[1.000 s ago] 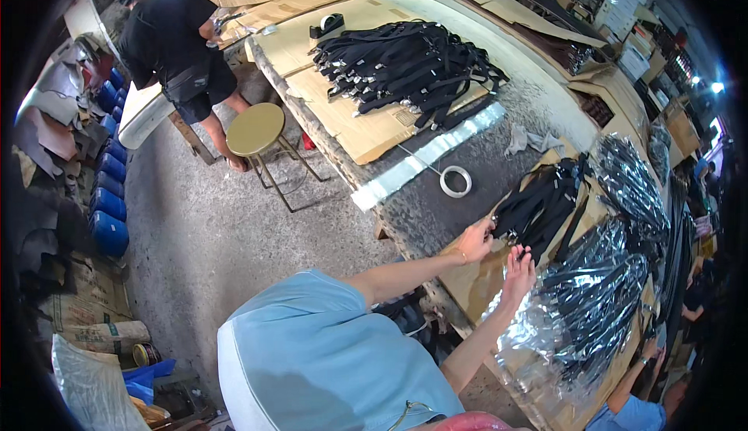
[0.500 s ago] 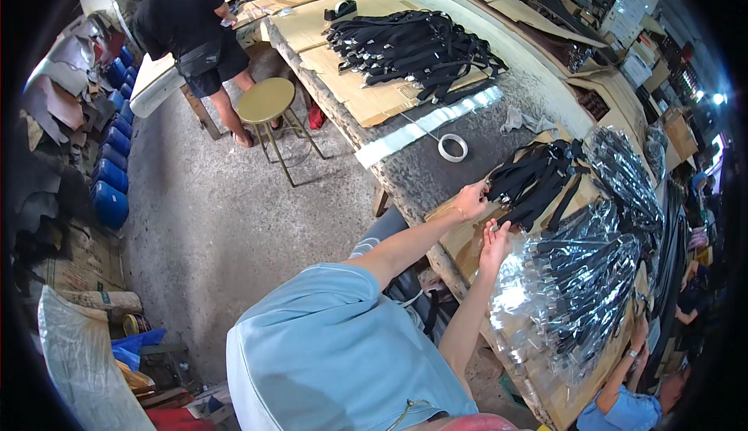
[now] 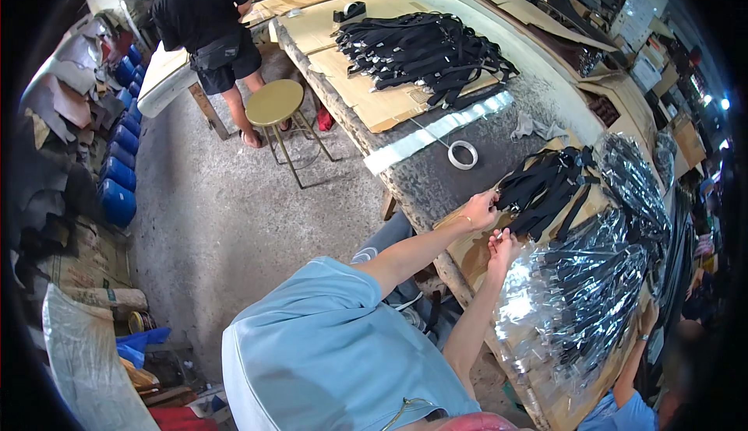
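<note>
We see plain black straps (image 3: 425, 53) with silvery clips (image 3: 377, 86), tan cardboard (image 3: 382, 113), a white tape roll (image 3: 461, 166) and clear plastic wrapping (image 3: 530, 295) glinting silver. Our shirt (image 3: 312, 337) is pale blue; the stool seat (image 3: 275, 102) is mustard gold, the drums (image 3: 118, 201) are deep blue, and the concrete floor (image 3: 241, 228) is speckled grey.

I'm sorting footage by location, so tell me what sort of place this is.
Probably a workshop or small factory: piles of black straps and shiny clear plastic wrapping lie on a long worktable, and blue barrels stand in a row at the left.
</note>
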Motion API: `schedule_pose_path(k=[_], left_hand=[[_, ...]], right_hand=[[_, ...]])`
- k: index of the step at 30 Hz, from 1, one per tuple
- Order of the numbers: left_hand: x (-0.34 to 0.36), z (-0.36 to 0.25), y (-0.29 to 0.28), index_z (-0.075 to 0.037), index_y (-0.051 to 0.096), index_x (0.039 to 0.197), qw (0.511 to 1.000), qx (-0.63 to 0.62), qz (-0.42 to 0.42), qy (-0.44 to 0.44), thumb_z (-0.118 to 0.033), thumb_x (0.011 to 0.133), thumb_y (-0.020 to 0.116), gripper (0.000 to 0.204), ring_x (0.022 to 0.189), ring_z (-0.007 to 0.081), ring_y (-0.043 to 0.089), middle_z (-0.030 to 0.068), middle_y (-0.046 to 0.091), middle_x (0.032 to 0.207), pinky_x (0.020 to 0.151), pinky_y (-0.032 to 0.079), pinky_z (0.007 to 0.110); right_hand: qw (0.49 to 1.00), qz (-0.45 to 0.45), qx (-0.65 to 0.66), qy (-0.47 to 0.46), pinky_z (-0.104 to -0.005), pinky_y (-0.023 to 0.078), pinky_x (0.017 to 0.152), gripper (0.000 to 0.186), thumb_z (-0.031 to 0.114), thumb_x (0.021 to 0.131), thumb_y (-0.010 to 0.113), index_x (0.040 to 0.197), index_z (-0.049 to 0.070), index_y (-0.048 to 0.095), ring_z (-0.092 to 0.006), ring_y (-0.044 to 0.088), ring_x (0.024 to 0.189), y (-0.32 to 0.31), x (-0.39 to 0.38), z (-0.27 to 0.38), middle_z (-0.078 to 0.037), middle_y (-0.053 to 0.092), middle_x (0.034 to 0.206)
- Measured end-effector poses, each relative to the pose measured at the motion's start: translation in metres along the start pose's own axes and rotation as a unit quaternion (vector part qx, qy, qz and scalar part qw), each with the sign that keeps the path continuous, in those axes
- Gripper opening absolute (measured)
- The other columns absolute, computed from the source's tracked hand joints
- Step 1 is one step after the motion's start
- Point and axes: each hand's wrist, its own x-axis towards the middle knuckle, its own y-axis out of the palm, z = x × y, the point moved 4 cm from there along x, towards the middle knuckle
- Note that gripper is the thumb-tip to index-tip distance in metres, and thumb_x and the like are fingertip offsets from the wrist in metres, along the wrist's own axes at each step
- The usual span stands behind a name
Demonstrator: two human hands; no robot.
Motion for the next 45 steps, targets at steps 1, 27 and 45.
schedule_pose_path(k=[1, 27, 45], left_hand=[[0.002, -0.002, 0.0, -0.001, 0.059, 0.095, 1.0, 0.001, 0.008, 0.003, -0.006, 0.07, 0.055, 0.025, 0.083, 0.0372, 0.063, 0.0208, 0.064, 0.09, 0.075, 0.05, 0.043], [0.009, 0.004, -0.003, 0.001, 0.059, 0.096, 0.998, -0.06, -0.003, -0.014, -0.001, 0.074, 0.056, 0.023, 0.061, 0.0205, 0.06, 0.0156, 0.061, 0.069, 0.062, 0.05, 0.032], [-0.018, 0.027, -0.209, -0.006, 0.063, 0.105, 0.972, 0.221, 0.049, 0.056, 0.0, 0.071, 0.058, 0.035, 0.105, 0.0344, 0.056, 0.0166, 0.061, 0.108, 0.091, 0.045, 0.042]], right_hand=[[1.0, 0.004, -0.026, -0.008, -0.0211, 0.046, 0.049, 0.015, 0.023, 0.093, 0.057, 0.088, 0.008, 0.055, -0.0091, 0.057, 0.053, 0.003, 0.002, 0.004, -0.003, 0.065, 0.074], [0.848, 0.026, -0.512, -0.136, -0.0388, 0.048, 0.059, 0.045, 0.038, 0.081, 0.061, 0.066, -0.004, 0.065, -0.0278, 0.064, 0.056, 0.012, -0.012, 0.031, -0.017, 0.065, 0.064], [0.981, 0.107, -0.105, -0.12, -0.0193, 0.03, 0.038, 0.021, 0.017, 0.092, 0.06, 0.078, 0.002, 0.055, -0.0036, 0.042, 0.043, 0.022, 0.03, 0.016, -0.008, 0.066, 0.078]])
